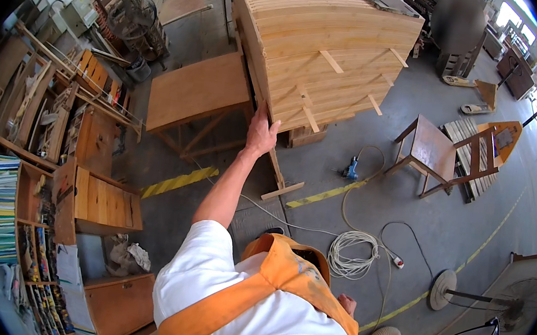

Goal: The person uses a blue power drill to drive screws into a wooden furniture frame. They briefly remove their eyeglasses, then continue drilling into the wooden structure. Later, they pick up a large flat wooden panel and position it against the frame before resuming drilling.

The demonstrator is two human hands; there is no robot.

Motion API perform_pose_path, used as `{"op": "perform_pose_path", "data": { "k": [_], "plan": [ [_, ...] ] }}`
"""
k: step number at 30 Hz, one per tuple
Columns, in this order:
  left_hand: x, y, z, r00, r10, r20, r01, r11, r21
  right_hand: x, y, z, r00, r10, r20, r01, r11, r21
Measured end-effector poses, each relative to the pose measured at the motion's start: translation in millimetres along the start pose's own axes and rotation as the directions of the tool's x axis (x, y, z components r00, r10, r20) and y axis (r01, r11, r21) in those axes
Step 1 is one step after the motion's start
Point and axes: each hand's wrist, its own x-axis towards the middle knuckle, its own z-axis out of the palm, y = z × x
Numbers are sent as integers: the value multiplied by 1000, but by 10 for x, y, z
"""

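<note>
A tall stack of pale wooden panels (332, 56) stands ahead of me, with short wooden strips (330, 61) sticking out of its near face. My left hand (263, 134) grips the lower left corner of this stack, fingers along its side and thumb toward the near face. Beneath that hand a wooden support foot (282, 190) reaches down to the floor. Low at my right side hangs my right hand (347, 303), partly hidden by my orange apron (300, 269). Its fingers barely show, and nothing is visible in it.
A brown table (198, 91) stands left of the stack. Right of it are a wooden chair (434, 149) and a slatted pallet (472, 159). A blue power tool (351, 168), a coiled pale cable (352, 255) and a pedestal fan (510, 301) occupy the floor. Cabinets (104, 202) line the left.
</note>
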Motion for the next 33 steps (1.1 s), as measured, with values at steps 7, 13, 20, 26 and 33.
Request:
{"op": "perform_pose_path", "data": {
  "k": [7, 13, 20, 26, 33],
  "plan": [
    [-55, -235, 45, 993, 46, -113, -46, 999, 0, 164, 442, -236, 993, -20, -119, 9, 995, -99],
    [-17, -131, -15, 999, -37, 8, 37, 999, 17, 340, 825, -623, 952, -284, 117, 306, 842, -444],
    [-41, -187, -5, 999, -17, -29, 19, 998, 55, -20, 198, -301, 1000, 30, 7, -29, 993, -115],
    [-33, -19, -50, 999, -48, -5, 46, 983, -179, 166, 398, -460, 999, 16, 36, -18, 998, 52],
    [-970, -126, 86, 936, -334, 115, 341, 939, -50, 153, 602, -471, 995, 104, -9, -104, 994, -27]
  ]
}}
